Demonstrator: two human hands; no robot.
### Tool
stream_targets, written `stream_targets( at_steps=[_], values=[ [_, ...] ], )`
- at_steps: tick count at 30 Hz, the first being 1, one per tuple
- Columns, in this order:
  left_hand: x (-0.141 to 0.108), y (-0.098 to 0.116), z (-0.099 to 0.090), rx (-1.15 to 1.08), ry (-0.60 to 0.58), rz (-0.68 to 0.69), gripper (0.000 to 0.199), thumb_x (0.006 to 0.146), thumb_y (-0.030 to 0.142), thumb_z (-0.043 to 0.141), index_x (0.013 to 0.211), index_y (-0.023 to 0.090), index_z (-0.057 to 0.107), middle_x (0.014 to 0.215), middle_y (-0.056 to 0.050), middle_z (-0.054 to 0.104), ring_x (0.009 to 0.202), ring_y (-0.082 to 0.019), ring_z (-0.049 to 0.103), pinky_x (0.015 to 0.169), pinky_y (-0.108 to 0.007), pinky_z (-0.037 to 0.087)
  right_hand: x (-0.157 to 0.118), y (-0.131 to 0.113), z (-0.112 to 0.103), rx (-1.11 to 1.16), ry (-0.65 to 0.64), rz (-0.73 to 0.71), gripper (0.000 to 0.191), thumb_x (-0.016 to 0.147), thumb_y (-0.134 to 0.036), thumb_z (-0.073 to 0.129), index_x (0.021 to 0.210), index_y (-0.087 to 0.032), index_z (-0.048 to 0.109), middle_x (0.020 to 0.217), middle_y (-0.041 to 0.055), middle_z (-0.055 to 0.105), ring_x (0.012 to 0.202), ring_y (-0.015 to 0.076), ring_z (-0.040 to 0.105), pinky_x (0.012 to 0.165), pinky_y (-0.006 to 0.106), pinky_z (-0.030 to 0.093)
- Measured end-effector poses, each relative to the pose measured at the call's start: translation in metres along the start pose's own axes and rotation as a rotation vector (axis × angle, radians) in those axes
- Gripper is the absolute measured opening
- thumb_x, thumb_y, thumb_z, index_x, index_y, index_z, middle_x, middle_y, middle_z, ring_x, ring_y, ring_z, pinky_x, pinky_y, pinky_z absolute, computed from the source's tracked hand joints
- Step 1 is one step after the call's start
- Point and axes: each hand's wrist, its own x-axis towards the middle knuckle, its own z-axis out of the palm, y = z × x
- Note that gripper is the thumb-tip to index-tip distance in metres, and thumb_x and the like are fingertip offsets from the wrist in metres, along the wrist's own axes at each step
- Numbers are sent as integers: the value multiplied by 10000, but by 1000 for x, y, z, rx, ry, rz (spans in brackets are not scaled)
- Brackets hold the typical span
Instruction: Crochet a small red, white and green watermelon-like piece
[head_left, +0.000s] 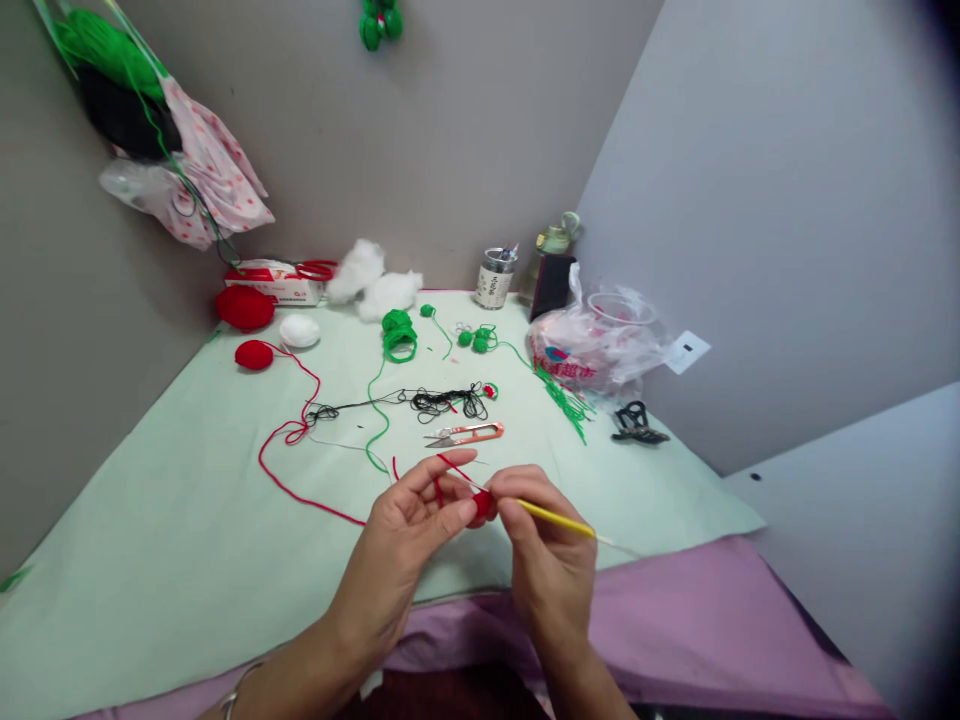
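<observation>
Between thumb and fingers my left hand (412, 525) pinches a small red crochet piece (481, 503), with red yarn running over its raised index finger. My right hand (551, 555) grips a crochet hook (555, 516) by its yellow handle, and the hook's tip meets the red piece. Part of that piece is hidden by the fingertips. From the left hand, red yarn (311, 502) trails across the cloth to a red yarn ball (253, 355). Just beyond the hands lie orange-handled thread snips (465, 435). Behind them is a tangle of black yarn (448, 402).
Green yarn (399, 335), green crocheted balls (474, 340) and white stuffing (390, 294) lie towards the back. A pen tin (493, 280) stands near the wall. At right are a plastic bag (592, 350) and a black hair claw (639, 425). Partition walls enclose the table.
</observation>
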Motion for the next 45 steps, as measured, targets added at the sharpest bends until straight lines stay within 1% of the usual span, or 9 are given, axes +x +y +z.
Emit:
stream_targets(
  at_steps=[4, 11, 19, 23, 26, 31, 35, 39, 45],
  values=[
    [2, -2, -3, 79, 21, 58, 418, 817, 287, 894, 1223, 260, 798, 838, 4, 704, 849, -166, 662, 872, -296, 531, 6, -4, -6, -14, -80, -3, 171, 1030, -191, 609, 1005, -243, 770, 874, 28, 726, 793, 163, 716, 675, 273, 615],
    [1, -2, -1, -7, 6, -22, 474, 816, 281, 898, 1273, 247, 776, 858, 7, 707, 870, -156, 647, 878, -278, 504, -6, -4, -6, -575, -93, -451, 418, 961, -16, 640, 1284, -257, 754, 1171, 113, 778, 1032, 212, 765, 838, 316, 642],
    [1, 6, 2, -70, -36, -109, 453, 793, 261, 891, 1236, 220, 805, 879, -21, 712, 850, -171, 644, 908, -320, 485, 2, -3, -12, 69, -75, 34, 184, 1057, -213, 591, 1045, -255, 770, 968, 50, 803, 805, 172, 754, 722, 308, 648],
    [1, 9, -2, 44, -21, -38, 387, 816, 291, 862, 1198, 246, 826, 858, -12, 692, 862, -174, 626, 894, -305, 477, 4, -6, -18, 133, -133, 81, 201, 1089, -243, 527, 1069, -236, 727, 978, 56, 795, 739, 159, 743, 717, 325, 646],
    [1, 9, -6, 162, 3, 53, 364, 835, 301, 854, 1198, 277, 829, 840, 5, 665, 830, -159, 605, 794, -266, 474, 3, -12, -21, -45, -190, -46, 230, 1091, -180, 481, 1113, -236, 703, 1024, 66, 791, 824, 164, 764, 765, 321, 655],
    [-2, 4, -5, 202, 78, 118, 382, 816, 270, 891, 1192, 265, 821, 816, 12, 681, 783, -139, 597, 748, -235, 492, -2, -13, -21, -488, -304, -471, 293, 1053, -115, 513, 1284, -207, 668, 1117, 122, 799, 1003, 199, 780, 797, 312, 670],
    [0, -1, -2, -25, 65, -24, 450, 784, 286, 922, 1217, 236, 810, 826, 7, 683, 766, -119, 599, 724, -209, 494, -9, -5, -18, -718, -299, -612, 402, 979, -58, 638, 1352, -198, 686, 1157, 133, 777, 1100, 234, 755, 885, 338, 663],
    [5, 2, -4, -182, 2, -202, 441, 752, 274, 935, 1172, 192, 827, 849, -22, 706, 776, -123, 631, 787, -237, 518, -10, -1, -17, -480, -178, -437, 344, 1014, -73, 575, 1282, -231, 721, 1111, 87, 756, 1031, 199, 738, 853, 314, 640],
    [3, 7, -6, 8, 12, -101, 353, 753, 316, 920, 1091, 234, 856, 828, 0, 676, 822, -144, 625, 812, -254, 456, -3, -9, -16, 98, -57, 22, 242, 1074, -190, 535, 1067, -271, 763, 905, 11, 715, 737, 136, 651, 691, 284, 564]
  ],
)
